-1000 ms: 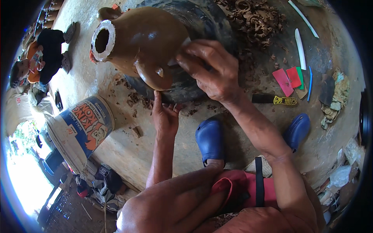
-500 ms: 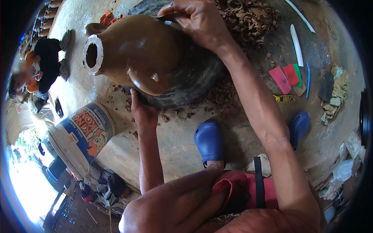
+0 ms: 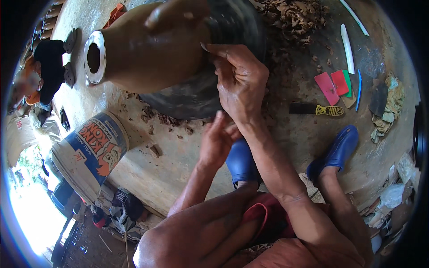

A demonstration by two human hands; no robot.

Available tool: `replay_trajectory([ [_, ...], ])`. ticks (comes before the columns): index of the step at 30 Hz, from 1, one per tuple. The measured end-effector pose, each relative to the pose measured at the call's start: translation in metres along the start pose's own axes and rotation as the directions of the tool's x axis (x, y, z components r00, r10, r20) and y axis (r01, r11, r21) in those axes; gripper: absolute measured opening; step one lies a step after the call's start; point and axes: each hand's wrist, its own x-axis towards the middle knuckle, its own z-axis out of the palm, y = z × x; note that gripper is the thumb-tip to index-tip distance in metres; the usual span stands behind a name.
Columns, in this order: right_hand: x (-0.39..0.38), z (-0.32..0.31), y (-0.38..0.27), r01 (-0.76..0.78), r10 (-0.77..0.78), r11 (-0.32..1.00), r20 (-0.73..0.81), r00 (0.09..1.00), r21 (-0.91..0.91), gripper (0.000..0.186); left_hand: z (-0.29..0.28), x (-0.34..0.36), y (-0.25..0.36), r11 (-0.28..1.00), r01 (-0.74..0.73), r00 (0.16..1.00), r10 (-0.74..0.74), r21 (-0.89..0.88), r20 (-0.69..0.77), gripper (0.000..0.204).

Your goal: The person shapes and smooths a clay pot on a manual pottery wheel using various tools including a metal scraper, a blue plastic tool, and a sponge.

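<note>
A brown clay pot with a pale-rimmed mouth rests on a round black wheel, its mouth toward the left. One lug-like handle shows blurred on its far side. My right hand is closed in a pinch at the pot's lower wall. From its fingertips pokes the tip of a thin, blade-like tool, mostly hidden by the fingers. Beside my right wrist and just off the wheel, my left hand is open and holds nothing, thumb raised and fingers loosely bent.
Clay shavings heap beyond the wheel. To the right lie colored cards, a white strip, a yellow-handled flat tool, a blue stick and a rag. A paint bucket stands left; another person is beyond.
The pot has turned, carrying its handle from the near side to the far side. My right hand has come nearer. My left hand has left the wheel's edge and moved right.
</note>
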Motion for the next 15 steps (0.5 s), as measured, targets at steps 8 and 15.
replay_trajectory([
  [8, -0.012, -0.004, -0.022, 0.105, -0.105, 0.994, 0.007, 0.994, -0.024, 0.022, -0.032, 0.017, 0.054, 0.917, -0.381, 0.902, 0.341, -0.118, -0.265, 0.075],
  [15, 0.061, -0.023, -0.020, 0.304, -0.283, 0.941, 0.144, 0.948, -0.151, 0.031, -0.057, 0.021, 0.081, 0.900, -0.432, 0.835, 0.423, 0.057, -0.352, 0.066],
])
